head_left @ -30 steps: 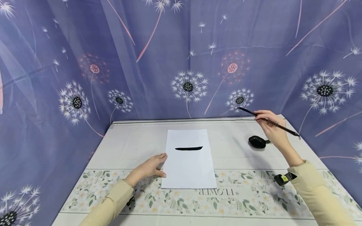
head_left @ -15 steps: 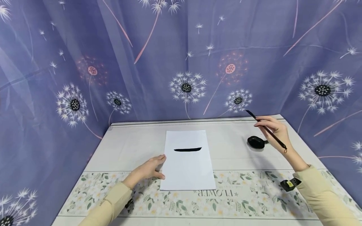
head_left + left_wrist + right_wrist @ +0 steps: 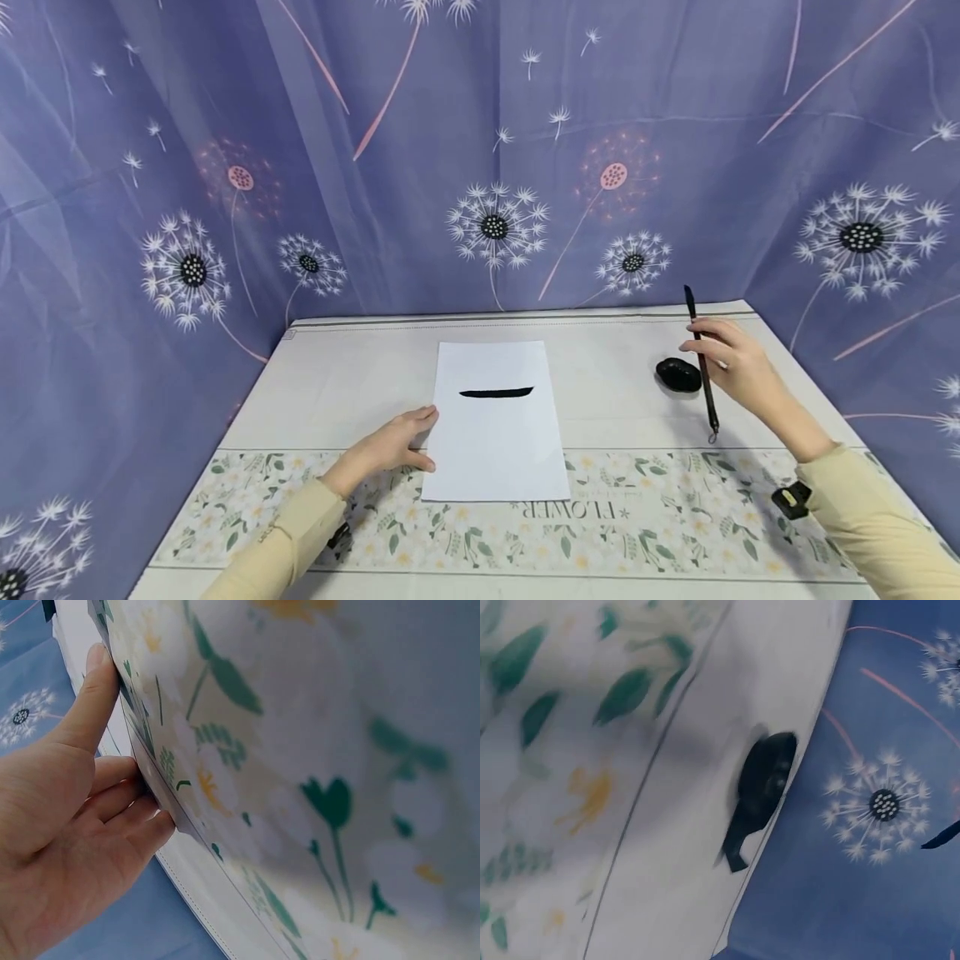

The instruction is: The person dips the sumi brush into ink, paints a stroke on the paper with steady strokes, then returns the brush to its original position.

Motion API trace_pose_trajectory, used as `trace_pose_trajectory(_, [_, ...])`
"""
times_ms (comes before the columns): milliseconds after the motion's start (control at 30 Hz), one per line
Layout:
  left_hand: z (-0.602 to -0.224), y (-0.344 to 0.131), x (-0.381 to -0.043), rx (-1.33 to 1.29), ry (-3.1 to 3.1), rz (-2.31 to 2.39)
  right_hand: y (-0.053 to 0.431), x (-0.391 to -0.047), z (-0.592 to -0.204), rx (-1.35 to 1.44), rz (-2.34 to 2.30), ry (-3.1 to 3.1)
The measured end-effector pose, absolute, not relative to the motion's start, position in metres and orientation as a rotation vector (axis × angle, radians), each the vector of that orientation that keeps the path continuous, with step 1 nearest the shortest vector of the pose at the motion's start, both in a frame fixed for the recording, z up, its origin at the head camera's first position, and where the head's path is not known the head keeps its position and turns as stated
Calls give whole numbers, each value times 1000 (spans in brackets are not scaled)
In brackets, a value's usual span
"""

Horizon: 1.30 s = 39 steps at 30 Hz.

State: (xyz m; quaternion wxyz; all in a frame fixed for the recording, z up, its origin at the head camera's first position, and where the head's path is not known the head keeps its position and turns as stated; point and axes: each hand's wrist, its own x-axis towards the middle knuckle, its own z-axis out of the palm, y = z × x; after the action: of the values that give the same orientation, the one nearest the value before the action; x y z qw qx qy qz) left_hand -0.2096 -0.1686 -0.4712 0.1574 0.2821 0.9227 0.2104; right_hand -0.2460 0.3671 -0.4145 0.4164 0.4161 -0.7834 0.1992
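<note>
My right hand (image 3: 738, 367) pinches a slim dark calligraphy brush (image 3: 707, 387) between thumb and fingers. The brush's black tip points away from me, its looped end toward me. In the right wrist view only the brush tip (image 3: 943, 837) shows, at the right edge; the hand itself is out of that view. A white sheet of paper (image 3: 495, 450) lies mid-table with one thick black horizontal stroke (image 3: 497, 392) on it. With fingers extended and thumb apart, my left hand (image 3: 393, 442) rests at the paper's left edge, also seen close in the left wrist view.
Just left of my right hand sits a glossy black oval object (image 3: 678, 375); its short stem (image 3: 736, 851) shows in the right wrist view. A cloth with a floral band (image 3: 660, 542) covers the table. Purple dandelion curtains (image 3: 420, 250) close in the back and sides.
The brush has swung from pointing left to pointing away from me, and my right hand has lowered slightly. My left hand and the paper stay about where they were.
</note>
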Motion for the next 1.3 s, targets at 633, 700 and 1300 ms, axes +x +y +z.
trace_pose_trajectory(633, [-473, -170, -207, 769, 2655, 620, 387, -232, -428, 1074, -30, -2074])
trace_pose_trajectory(700, [-475, -170, -208, 778, 2653, 619, 390, -231, -431, 1093, -37, -2055])
trace_pose_trajectory(1300, [-472, -170, -210, 817, 2632, 622, 426, -223, -460, 1072, -166, -2203])
